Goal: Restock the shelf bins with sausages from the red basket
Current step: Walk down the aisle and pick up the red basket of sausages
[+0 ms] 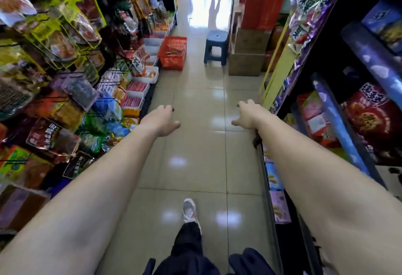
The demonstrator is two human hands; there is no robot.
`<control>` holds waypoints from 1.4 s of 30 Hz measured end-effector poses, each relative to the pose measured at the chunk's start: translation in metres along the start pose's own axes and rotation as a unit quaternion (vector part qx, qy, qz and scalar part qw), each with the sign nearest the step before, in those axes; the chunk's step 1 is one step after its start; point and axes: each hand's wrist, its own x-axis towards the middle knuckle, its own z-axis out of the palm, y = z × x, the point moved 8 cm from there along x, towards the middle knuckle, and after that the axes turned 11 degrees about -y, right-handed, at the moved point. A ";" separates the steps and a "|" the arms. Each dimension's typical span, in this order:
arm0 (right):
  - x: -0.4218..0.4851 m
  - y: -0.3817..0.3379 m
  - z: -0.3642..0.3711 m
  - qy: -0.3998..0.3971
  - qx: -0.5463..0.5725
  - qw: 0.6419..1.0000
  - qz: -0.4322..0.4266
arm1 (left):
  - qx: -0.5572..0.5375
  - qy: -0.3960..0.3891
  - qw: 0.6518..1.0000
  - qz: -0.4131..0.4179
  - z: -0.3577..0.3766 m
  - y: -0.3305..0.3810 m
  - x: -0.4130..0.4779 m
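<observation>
Left hand and right hand: both arms outstretched over the aisle, palms down, fingers loosely curled, holding nothing. Red plastic mesh basket: far left on the tiled floor, beside white shelf bins, long axis running down the aisle.

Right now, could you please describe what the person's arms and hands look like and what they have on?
Both arms are bare from above the elbow down: no sleeves, gloves, watch or rings show. The left hand and right hand have dark-painted fingernails. Lower down, dark trousers and a pale sneaker with an orange accent are visible.
</observation>
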 end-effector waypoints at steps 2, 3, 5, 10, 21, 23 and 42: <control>0.038 -0.012 -0.021 0.000 -0.007 1.000 0.003 | -0.004 -0.009 1.000 0.000 -0.014 -0.013 0.041; 0.058 -0.018 -0.033 -0.002 -0.009 1.000 0.005 | -0.004 -0.013 1.000 0.001 -0.022 -0.018 0.064; 0.094 -0.030 -0.058 -0.011 -0.007 1.000 0.010 | -0.007 -0.024 1.000 0.004 -0.043 -0.026 0.104; 0.177 -0.062 -0.138 0.005 0.000 1.000 0.002 | -0.006 -0.032 0.999 0.013 -0.118 -0.035 0.204; 0.399 -0.036 -0.267 0.008 0.028 0.999 0.015 | 0.044 -0.033 0.998 0.032 -0.231 0.005 0.445; 0.445 -0.024 -0.294 0.003 0.033 0.999 0.020 | 0.048 -0.034 0.998 0.023 -0.252 0.011 0.491; 0.850 -0.062 -0.573 -0.018 -0.015 1.000 0.018 | -0.023 -0.029 0.999 0.024 -0.484 -0.011 0.910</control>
